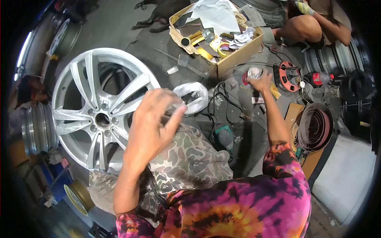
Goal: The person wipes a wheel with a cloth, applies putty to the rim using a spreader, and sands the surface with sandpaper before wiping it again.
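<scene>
My left hand (pixel 152 119) is raised in front of the right rim of a silver alloy wheel (pixel 93 85), its thumb spread and its fingers blurred. Nothing shows in it. Just beyond it lies a white ring-shaped object (pixel 197 104) with crumpled clear pieces inside. Off to the right, my right hand (pixel 262 81) has its fingers around a small clear container (pixel 254 73) with some red on its side, held low over the dark floor. A green and black power tool (pixel 224 137) lies between my arms, beside a black cable.
Ahead is a cardboard box (pixel 240 53) of tape and paper. A red cable reel (pixel 287 77), a red-labelled bottle (pixel 319 78) and coiled abrasive strips (pixel 315 127) lie right. Another person (pixel 303 29) sits at the upper right; a dark animal (pixel 160 14) lies at the top.
</scene>
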Motion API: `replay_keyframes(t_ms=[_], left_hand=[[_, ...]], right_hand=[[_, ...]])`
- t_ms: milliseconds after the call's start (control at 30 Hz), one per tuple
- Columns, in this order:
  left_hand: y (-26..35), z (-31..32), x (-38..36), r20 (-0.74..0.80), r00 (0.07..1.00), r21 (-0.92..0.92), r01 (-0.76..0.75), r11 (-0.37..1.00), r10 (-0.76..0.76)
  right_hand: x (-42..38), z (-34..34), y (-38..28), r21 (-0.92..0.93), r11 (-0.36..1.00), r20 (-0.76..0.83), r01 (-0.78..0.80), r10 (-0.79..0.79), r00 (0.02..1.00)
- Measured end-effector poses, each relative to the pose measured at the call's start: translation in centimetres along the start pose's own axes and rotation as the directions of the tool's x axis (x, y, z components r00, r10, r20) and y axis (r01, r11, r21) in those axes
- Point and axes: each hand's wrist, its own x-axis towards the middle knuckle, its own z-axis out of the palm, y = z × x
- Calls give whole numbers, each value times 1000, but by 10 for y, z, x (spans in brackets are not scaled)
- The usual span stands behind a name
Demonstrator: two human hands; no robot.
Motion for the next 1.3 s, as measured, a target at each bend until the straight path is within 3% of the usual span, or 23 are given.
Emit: replay_keyframes(t_ms=[67,100,133,233,300,333,400,600,733,767,1000,1133,1200,1267,1300], left_hand=[[-4,-4,0,24,999,-36,37,999,-36],[-5,-5,1,55,997,-61,64,996,-60],[-5,-3,2,59,997,-67,59,996,-55],[-6,-1,1,51,999,-67,0,998,3],[-5,-1,1,74,997,-41,-12,999,15],[-6,0,1,69,997,-47,-14,999,18],[-8,0,0,34,999,-74,-20,997,23],[-7,0,-5,-3,999,-72,54,996,-54],[-15,4,-10,-113,993,-62,-29,998,22],[-14,0,-10,-46,999,-68,10,998,-13],[-14,2,-15,-106,994,-56,-22,998,16],[-20,7,-18,-135,989,-21,-55,998,51],[-19,5,-19,-129,991,-29,-43,999,39],[-20,3,-21,-118,993,-29,-22,999,19],[-21,3,-22,-118,993,-27,-31,999,27]], right_hand=[[-34,5,2,5,996,63,90,-90,994],[-49,17,8,-53,983,20,174,-173,985],[-63,16,5,11,963,11,270,-270,963],[-78,8,-8,52,981,37,186,-188,981],[-73,1,-8,-59,940,55,336,-333,941],[-72,-7,-10,-65,939,51,338,-335,941],[-67,-21,-19,-210,862,179,462,-430,885],[-49,-10,-18,-199,857,218,475,-434,874],[-45,-5,-15,-189,844,162,501,-477,864],[-45,-4,-14,-194,844,161,500,-475,865],[-44,-3,-10,-168,820,157,548,-526,836],[-78,-17,-24,-150,847,37,509,-510,859],[-91,-18,-22,-132,864,-139,486,-502,854],[-97,-12,-10,-95,872,-178,479,-489,854],[-100,-6,-4,-74,905,-282,418,-421,862]])
